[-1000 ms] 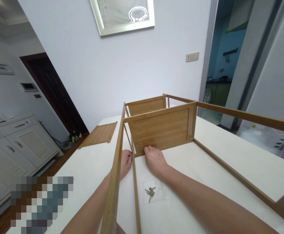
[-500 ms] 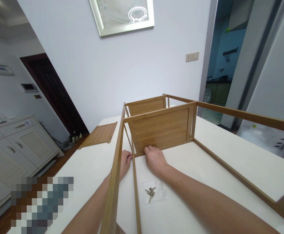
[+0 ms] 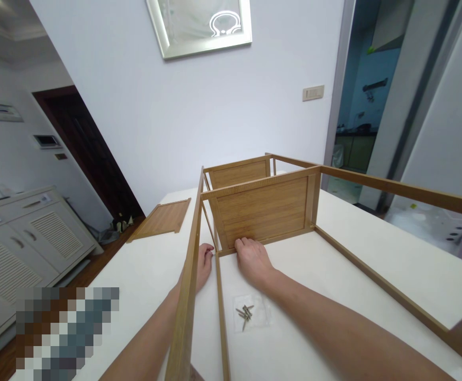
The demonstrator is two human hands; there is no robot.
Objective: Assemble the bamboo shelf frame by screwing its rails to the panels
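A wooden shelf frame (image 3: 222,307) lies on its side on the white table, with a wooden shelf panel (image 3: 260,209) standing upright across it. My right hand (image 3: 252,260) is curled over the lower edge of this panel, near its left corner. Just outside the left rail, my left hand (image 3: 204,264) is closed in a pinch at the joint of rail and panel; what its fingertips hold is too small to make out. Between my forearms, several screws (image 3: 245,313) lie on a clear plastic bag (image 3: 260,324).
A loose wooden panel (image 3: 161,219) lies flat on the table (image 3: 151,275) to the left. Long upper rails (image 3: 397,185) of the frame run towards me on both sides. The wall (image 3: 254,106) stands behind the table. A white cabinet (image 3: 36,248) is at the left.
My left hand has drawn back slightly from the rail joint, its fingertips shifting a little. My right hand stays on the panel edge, and the frame has not moved.
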